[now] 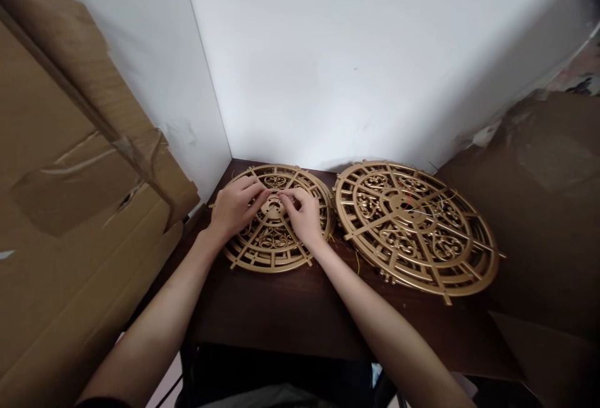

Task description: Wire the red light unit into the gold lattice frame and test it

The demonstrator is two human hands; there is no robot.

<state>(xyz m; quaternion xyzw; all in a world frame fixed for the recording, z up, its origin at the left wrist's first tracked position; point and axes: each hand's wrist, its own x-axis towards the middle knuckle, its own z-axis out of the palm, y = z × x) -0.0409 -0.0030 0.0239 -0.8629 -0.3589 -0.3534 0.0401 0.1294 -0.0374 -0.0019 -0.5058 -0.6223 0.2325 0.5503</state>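
Observation:
A round gold openwork frame (273, 266) with spokes and scroll patterns lies flat on the dark table in front of me. Over its left side is my left hand (238, 206), thumb and fingers pinched together near the hub. My right hand (302, 213) comes in from the other side, its fingertips also pinched and close to the left ones. Whatever sits between the fingertips is too small to make out. Beneath them, the gold hub plate (273, 209) shows several small holes.
To the right lies a stack of similar gold frames (434, 258), with red, white and yellow wires (417, 209) around its centre. Cardboard (84, 220) stands along the left, and more cardboard (529, 208) on the right. A white wall (356, 70) rises behind the dark brown table (276, 314).

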